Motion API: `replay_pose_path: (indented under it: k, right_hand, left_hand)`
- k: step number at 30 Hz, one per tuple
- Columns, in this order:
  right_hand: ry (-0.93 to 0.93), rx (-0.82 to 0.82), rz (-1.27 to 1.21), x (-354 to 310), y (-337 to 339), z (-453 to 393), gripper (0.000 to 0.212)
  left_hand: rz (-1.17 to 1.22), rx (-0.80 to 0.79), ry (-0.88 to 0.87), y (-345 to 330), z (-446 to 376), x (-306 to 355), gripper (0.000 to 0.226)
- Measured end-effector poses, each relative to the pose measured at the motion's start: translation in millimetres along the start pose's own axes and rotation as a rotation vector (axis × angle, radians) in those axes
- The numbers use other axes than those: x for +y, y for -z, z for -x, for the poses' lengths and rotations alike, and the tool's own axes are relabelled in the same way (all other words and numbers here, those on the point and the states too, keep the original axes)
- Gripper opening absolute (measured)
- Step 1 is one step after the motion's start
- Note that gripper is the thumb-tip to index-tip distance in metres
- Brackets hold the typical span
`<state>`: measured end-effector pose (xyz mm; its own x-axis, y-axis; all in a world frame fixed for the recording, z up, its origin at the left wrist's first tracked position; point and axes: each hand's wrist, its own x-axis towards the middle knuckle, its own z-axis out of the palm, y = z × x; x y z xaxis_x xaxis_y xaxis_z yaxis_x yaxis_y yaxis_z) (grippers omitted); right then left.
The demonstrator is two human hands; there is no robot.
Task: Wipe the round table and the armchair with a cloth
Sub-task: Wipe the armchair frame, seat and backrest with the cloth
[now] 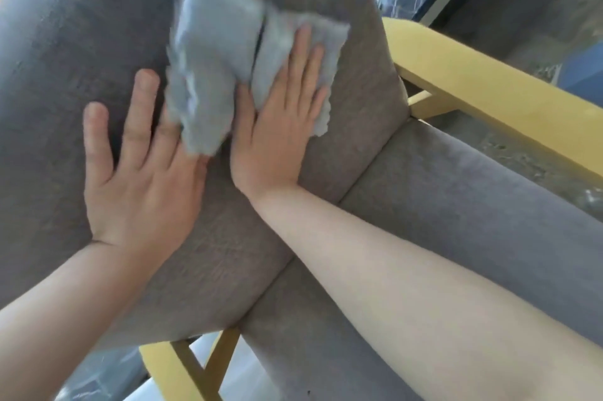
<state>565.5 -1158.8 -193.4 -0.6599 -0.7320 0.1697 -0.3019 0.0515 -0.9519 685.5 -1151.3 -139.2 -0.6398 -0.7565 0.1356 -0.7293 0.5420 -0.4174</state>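
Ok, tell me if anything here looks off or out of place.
Nothing damaged or spilled. The cloth lies bunched and folded on the armchair backrest, not spread flat: the right hand presses one part, and another part drapes over the left hand fingers.

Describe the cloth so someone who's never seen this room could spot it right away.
Find the grey armchair with yellow wooden arms; its upright back cushion fills the upper left of the view. Two bare hands lie flat against that cushion, and the cloth sits between and under them, the right hand pressing on it. It is pale blue, fluffy and crumpled, lighter than the brownish-grey upholstery.
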Motion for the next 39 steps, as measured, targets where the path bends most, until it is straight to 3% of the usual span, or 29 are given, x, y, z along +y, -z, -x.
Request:
replay_pose_path:
  k: [1,3,6,8,9,11,13,15,17,19,21,23,25,28,30,31,34,35,37,39]
  right_hand:
    - [-0.002,-0.078,0.066,19.1,9.3,17.1,0.063]
    - [-0.189,-0.113,0.161,59.0,23.0,6.8,0.066]
    - [-0.474,0.059,0.121,63.2,21.4,-57.7,0.061]
    - [-0.443,0.225,-0.043,44.2,12.3,-56.0,0.058]
    - [-0.378,0.211,-0.075,41.0,8.0,-34.3,0.059]
    - [-0.262,-0.011,0.001,56.3,9.5,21.2,0.061]
    - [-0.362,-0.128,0.153,103.1,22.0,30.2,0.064]
    - [-0.588,-0.075,0.223,128.6,33.1,-8.6,0.064]
    - [-0.715,-0.011,0.122,126.6,41.5,-44.4,0.057]
    - [-0.654,0.129,-0.039,121.1,36.1,-39.7,0.054]
    - [-0.617,0.141,-0.144,114.3,28.9,7.5,0.075]
    - [-0.716,-0.007,-0.246,113.2,25.9,58.9,0.095]
    - [-0.758,-0.081,-0.295,121.8,22.1,63.7,0.089]
    - [-0.747,0.032,-0.122,143.6,12.1,2.8,0.053]
    - [-0.799,0.092,-0.129,138.3,7.4,-5.9,0.049]
    - [-0.831,0.06,-0.086,127.2,3.9,16.3,0.051]
    - [-0.811,-0.227,-0.09,60.1,8.4,116.8,0.094]
    - [-0.765,-0.292,-0.047,55.4,8.0,132.8,0.089]
    - [-0.728,-0.202,-0.101,78.8,2.4,114.1,0.078]
    - [-0.804,0.077,-0.169,111.9,-3.4,67.6,0.069]
  left_hand:
    - [0.012,-0.015,0.007,-0.1,-0.5,1.0,0.059]
    - [0.0,0.004,-0.015,-0.8,3.2,7.5,0.059]
    - [-0.107,0.077,-0.146,-3.0,6.2,24.1,0.057]
    - [-0.146,0.078,-0.183,-11.0,4.4,29.3,0.056]
    - [-0.154,0.071,-0.202,-15.5,4.9,31.6,0.056]
    - [-0.17,0.068,-0.247,-21.4,7.2,38.0,0.056]
    - [-0.174,0.042,-0.27,-22.5,8.4,43.3,0.057]
    - [-0.18,0.032,-0.263,-22.5,9.1,46.5,0.058]
    - [-0.169,0.036,-0.252,-23.6,13.2,50.1,0.058]
    - [-0.145,0.035,-0.224,-27.5,18.8,54.4,0.058]
    - [-0.15,0.038,-0.221,-32.9,26.9,58.6,0.058]
    - [-0.169,0.04,-0.244,-37.1,35.6,60.9,0.057]
    - [-0.172,0.026,-0.286,-38.4,44.2,58.1,0.057]
    - [-0.216,-0.025,-0.403,-37.5,58.1,45.8,0.059]
    - [-0.231,-0.049,-0.438,-35.9,66.2,40.0,0.061]
    - [-0.237,-0.052,-0.441,-35.2,69.7,38.2,0.061]
    - [-0.238,-0.079,-0.452,-32.9,81.8,24.6,0.062]
    - [-0.241,-0.083,-0.454,-31.3,87.1,15.9,0.061]
    - [-0.263,-0.08,-0.459,-25.7,99.3,-0.7,0.059]
    - [-0.315,-0.072,-0.475,-20.4,113.0,-11.2,0.059]
